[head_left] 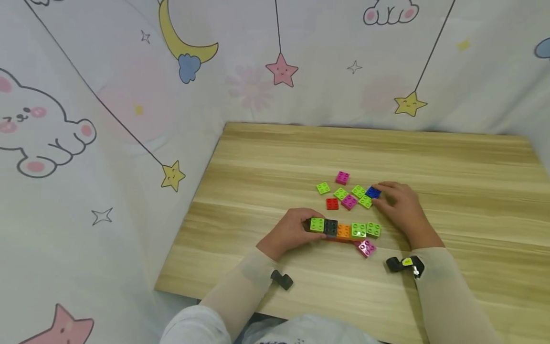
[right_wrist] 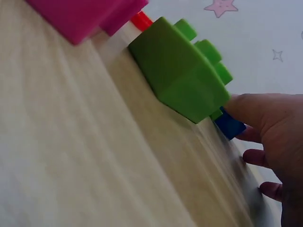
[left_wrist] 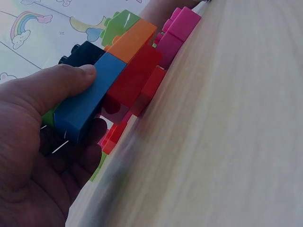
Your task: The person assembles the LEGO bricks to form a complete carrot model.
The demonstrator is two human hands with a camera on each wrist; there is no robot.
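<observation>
My left hand (head_left: 294, 231) grips the left end of a built row of toy bricks, its thumb against a blue brick (left_wrist: 90, 97) on the row's near side. Along the top run green, black (head_left: 330, 227), orange (head_left: 343, 231) and green (head_left: 358, 230) bricks, with red bricks (left_wrist: 135, 75) below. Another green brick (head_left: 373, 230) is at the row's right end; whether it is joined cannot be told. Farther back, my right hand (head_left: 404, 208) pinches a small blue brick (head_left: 373, 192) between thumb and fingers, beside loose green bricks (head_left: 365, 201).
Loose bricks lie behind the row: a red one (head_left: 332, 204), pink ones (head_left: 342, 177) and several green ones (head_left: 323, 188). Just in front of the row's right part is a pink brick (head_left: 366, 248). A patterned curtain (head_left: 318, 95) borders the wooden table (head_left: 266, 162) at the back.
</observation>
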